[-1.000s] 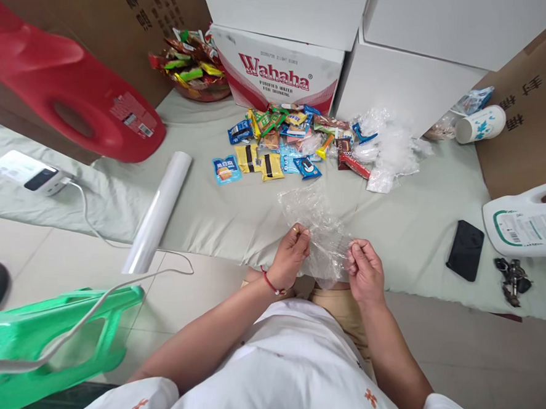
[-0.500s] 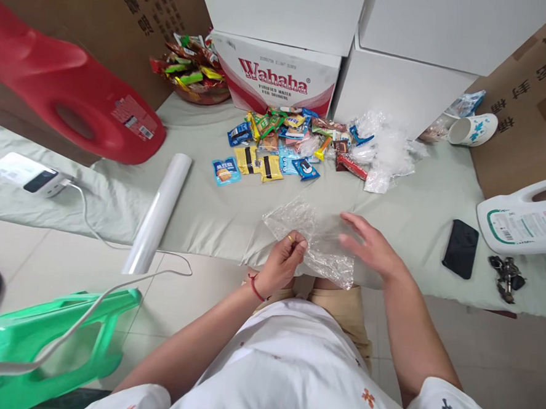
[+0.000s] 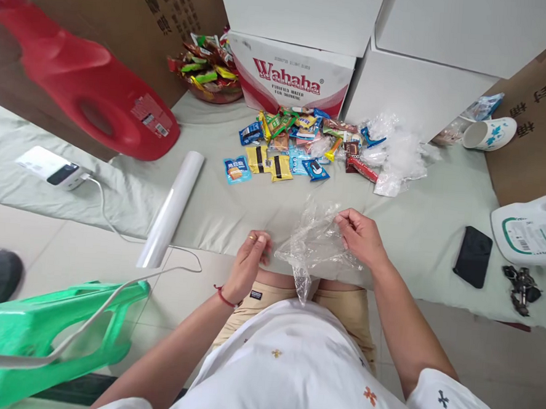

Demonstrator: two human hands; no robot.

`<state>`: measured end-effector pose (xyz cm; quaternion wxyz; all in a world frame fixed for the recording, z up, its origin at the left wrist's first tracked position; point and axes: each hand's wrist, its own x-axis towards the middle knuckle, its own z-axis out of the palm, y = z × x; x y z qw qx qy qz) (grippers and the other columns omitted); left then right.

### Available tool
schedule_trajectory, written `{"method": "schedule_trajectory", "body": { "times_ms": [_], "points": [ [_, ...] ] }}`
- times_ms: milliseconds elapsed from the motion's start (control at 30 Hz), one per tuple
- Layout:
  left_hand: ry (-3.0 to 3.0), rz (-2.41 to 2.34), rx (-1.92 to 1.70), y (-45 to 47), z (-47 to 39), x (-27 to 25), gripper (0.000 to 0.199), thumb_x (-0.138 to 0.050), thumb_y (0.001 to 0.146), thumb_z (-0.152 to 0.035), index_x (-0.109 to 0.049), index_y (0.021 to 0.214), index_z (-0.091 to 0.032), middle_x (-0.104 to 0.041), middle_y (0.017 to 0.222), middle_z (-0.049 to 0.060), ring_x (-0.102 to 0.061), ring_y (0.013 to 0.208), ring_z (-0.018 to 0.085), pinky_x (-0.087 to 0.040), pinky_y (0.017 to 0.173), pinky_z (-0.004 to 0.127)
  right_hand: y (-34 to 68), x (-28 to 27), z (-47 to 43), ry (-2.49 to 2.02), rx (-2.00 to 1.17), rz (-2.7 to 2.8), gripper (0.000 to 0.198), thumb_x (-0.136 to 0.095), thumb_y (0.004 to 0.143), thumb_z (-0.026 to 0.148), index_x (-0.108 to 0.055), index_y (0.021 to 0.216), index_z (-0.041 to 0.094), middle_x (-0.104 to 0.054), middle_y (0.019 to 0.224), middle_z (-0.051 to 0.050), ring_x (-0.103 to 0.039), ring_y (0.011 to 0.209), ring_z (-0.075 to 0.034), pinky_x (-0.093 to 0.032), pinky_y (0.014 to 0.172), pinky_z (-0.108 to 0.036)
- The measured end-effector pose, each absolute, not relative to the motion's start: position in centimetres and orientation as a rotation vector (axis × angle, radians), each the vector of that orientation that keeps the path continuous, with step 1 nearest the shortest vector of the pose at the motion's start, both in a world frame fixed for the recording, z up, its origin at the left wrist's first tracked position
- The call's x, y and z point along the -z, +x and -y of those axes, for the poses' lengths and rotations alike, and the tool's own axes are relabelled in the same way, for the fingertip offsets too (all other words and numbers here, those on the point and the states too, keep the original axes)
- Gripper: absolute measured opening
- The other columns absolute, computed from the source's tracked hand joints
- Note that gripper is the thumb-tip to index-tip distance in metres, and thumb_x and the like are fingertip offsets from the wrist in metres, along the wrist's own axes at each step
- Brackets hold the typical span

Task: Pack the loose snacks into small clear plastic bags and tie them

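Pinches one crumpled clear plastic film [image 3: 314, 244] in the right hand [image 3: 358, 236], well in front of the Wahaha box [image 3: 292, 76], above the near edge of the cloth-covered tabletop [image 3: 254, 203]. Has the left hand [image 3: 254, 251] narrow, fingers curled, just beside the film; cannot tell whether fully closed. Nearer the front of the Wahaha box, two yellow packets [image 3: 281, 168] and one light blue packet [image 3: 237, 170]. Against that same side, one snack heap [image 3: 305, 132], too overlapped to count, in the way between film and box. Right of the Wahaha box: one wrapper clump [image 3: 399, 153], one paper cup [image 3: 490, 132], one white bottle [image 3: 530, 232], one phone [image 3: 473, 257], one key bunch [image 3: 522, 291]. Left: one bowl [image 3: 215, 92] of snacks, one red jug [image 3: 123, 87], one white roll [image 3: 171, 210], one green stool [image 3: 20, 328].
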<state>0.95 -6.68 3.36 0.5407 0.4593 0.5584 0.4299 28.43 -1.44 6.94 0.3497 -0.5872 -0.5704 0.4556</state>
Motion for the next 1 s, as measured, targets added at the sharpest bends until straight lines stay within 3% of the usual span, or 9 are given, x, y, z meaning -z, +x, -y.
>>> {"method": "schedule_trajectory", "body": {
  "times_ms": [67, 133, 233, 300, 367, 433, 733, 1000],
  "points": [
    [1.223, -1.44, -1.104, 1.5, 6.3, -4.2, 0.039, -0.045, 0.099, -0.059, -0.057, 0.105, -0.022, -0.06, 0.107, 0.007, -0.058, 0.099, 0.02, -0.051, 0.079, 0.033, 27.8, -7.7, 1.8, -1.551, -1.12, 1.527, 0.032, -0.056, 0.095, 0.053, -0.061, 0.086, 0.022, -0.045, 0.054, 0.007, -0.045, 0.048, -0.012, -0.036, 0.05, -0.025],
    [1.446, -1.489, -1.149, 2.9, 5.7, -5.1, 0.047, -0.053, 0.095, -0.06, -0.054, 0.121, -0.022, -0.058, 0.124, 0.012, -0.056, 0.116, 0.025, -0.049, 0.095, 0.041, 27.1, -8.5, 2.1, -1.57, -1.075, 1.565, 0.034, -0.055, 0.096, 0.055, -0.061, 0.086, 0.022, -0.046, 0.055, 0.005, -0.045, 0.05, -0.012, -0.036, 0.051, -0.025],
    [1.683, -1.537, -1.129, 5.6, 4.0, -5.4, 0.064, -0.069, 0.084, -0.058, -0.05, 0.131, -0.018, -0.056, 0.133, 0.018, -0.054, 0.124, 0.031, -0.045, 0.101, 0.046, 26.1, -9.6, 2.5, -1.557, -1.069, 1.601, 0.036, -0.055, 0.095, 0.057, -0.062, 0.086, 0.023, -0.048, 0.057, 0.004, -0.046, 0.052, -0.013, -0.036, 0.052, -0.025],
    [1.693, -1.556, -1.021, 7.0, 2.7, -4.9, 0.043, -0.067, 0.088, -0.049, -0.057, 0.116, -0.018, -0.065, 0.111, 0.013, -0.062, 0.104, 0.027, -0.048, 0.089, 0.04, 26.0, -10.1, 2.8, -1.543, -1.08, 1.611, 0.037, -0.056, 0.095, 0.058, -0.062, 0.086, 0.023, -0.049, 0.057, 0.004, -0.046, 0.052, -0.013, -0.037, 0.052, -0.025],
    [1.64, -1.574, -0.927, 7.5, 1.5, -4.2, 0.021, -0.054, 0.096, -0.04, -0.06, 0.093, -0.021, -0.063, 0.081, 0.004, -0.06, 0.077, 0.02, -0.044, 0.073, 0.032, 26.4, -10.0, 2.8, -1.562, -1.052, 1.601, 0.037, -0.056, 0.095, 0.058, -0.062, 0.086, 0.023, -0.049, 0.056, 0.004, -0.046, 0.052, -0.014, -0.037, 0.052, -0.026],
    [1.59, -1.597, -0.943, 7.1, 0.6, -3.7, 0.026, -0.046, 0.099, -0.037, -0.055, 0.079, -0.022, -0.053, 0.065, -0.001, -0.053, 0.064, 0.017, -0.037, 0.065, 0.029, 27.7, -9.4, 2.8, -1.608, -0.996, 1.554, 0.036, -0.056, 0.095, 0.057, -0.063, 0.085, 0.023, -0.049, 0.056, 0.004, -0.046, 0.052, -0.013, -0.037, 0.053, -0.026],
    [1.318, -1.677, -1.142, 2.1, -0.7, -1.8, 0.037, -0.042, 0.101, -0.046, -0.042, 0.072, -0.023, -0.044, 0.057, -0.005, -0.043, 0.057, 0.014, -0.033, 0.059, 0.027, 33.2, -4.2, 2.7, -1.669, -1.081, 1.069, 0.038, -0.07, 0.081, 0.06, -0.06, 0.082, 0.023, -0.047, 0.057, 0.006, -0.041, 0.043, -0.011, -0.03, 0.04, -0.025],
    [1.238, -1.685, -0.804, 0.4, -2.9, -1.3, 0.032, -0.047, 0.097, -0.047, -0.047, 0.075, -0.023, -0.05, 0.055, -0.004, -0.046, 0.046, 0.014, -0.035, 0.052, 0.028, 33.9, -2.2, 3.5, -1.705, -1.202, 1.037, 0.035, -0.069, 0.08, 0.056, -0.06, 0.081, 0.023, -0.043, 0.05, 0.008, -0.036, 0.038, -0.01, -0.028, 0.037, -0.025]
  ]
}}
